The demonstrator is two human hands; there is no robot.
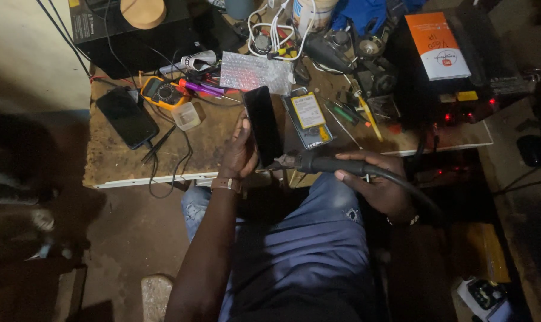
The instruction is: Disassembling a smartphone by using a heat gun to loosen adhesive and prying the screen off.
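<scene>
Head view, the only one: at frame centre the left hand [239,152] holds a dark phone [263,125] upright by its edge, fingers wrapped around the side, just above the wooden surface [115,164]. The right hand [381,185] grips a black hot-air handle [330,163], fingers closed round it, nozzle almost touching the phone's lower end. Judging by this, heating is under way and the phone looks unopened. An opened phone body [309,117] lies just right; a multimeter [162,92] sits upper left.
</scene>
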